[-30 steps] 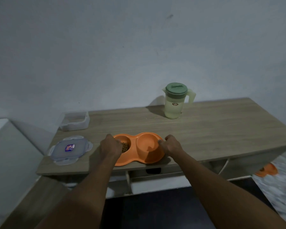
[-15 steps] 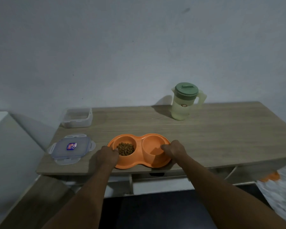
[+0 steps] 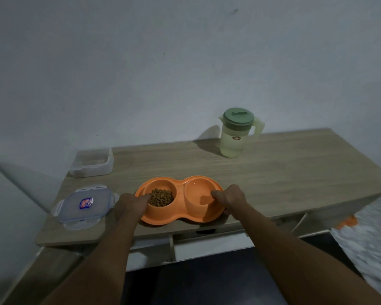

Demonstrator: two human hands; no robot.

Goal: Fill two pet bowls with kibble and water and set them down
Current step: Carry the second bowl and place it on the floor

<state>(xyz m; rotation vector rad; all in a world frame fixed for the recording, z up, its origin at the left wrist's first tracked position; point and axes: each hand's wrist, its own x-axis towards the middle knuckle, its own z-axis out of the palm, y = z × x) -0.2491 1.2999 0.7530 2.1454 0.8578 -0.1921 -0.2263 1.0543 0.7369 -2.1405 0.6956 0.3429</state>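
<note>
One orange double bowl (image 3: 180, 211) is seen in the lower centre of the frame, moulded as a single piece with two wells. One heap of brown kibble (image 3: 161, 197) is held in the left well. The right well (image 3: 198, 193) looks glossy, but whether water is in it cannot be told.

Two hands are counted, set apart at opposite ends of the bowl. The left rim is gripped by the left hand (image 3: 131, 205), with the thumb laid over the rim beside the kibble. The right rim is gripped by the right hand (image 3: 231, 198), with the thumb hooked inside the right well.

One pale pitcher (image 3: 234, 139) with a green lid is stood upright at centre right, close to the wall (image 3: 141, 73). One clear container (image 3: 90, 164) is placed at the left, at the back corner, and one clear snap lid (image 3: 84, 204) is laid flat below it, just beside the left hand.

The bowl is set at the near edge of the wooden table (image 3: 295, 172). Bare wood is left between bowl and pitcher, and a wide stretch is left open toward the right of the frame.
</note>
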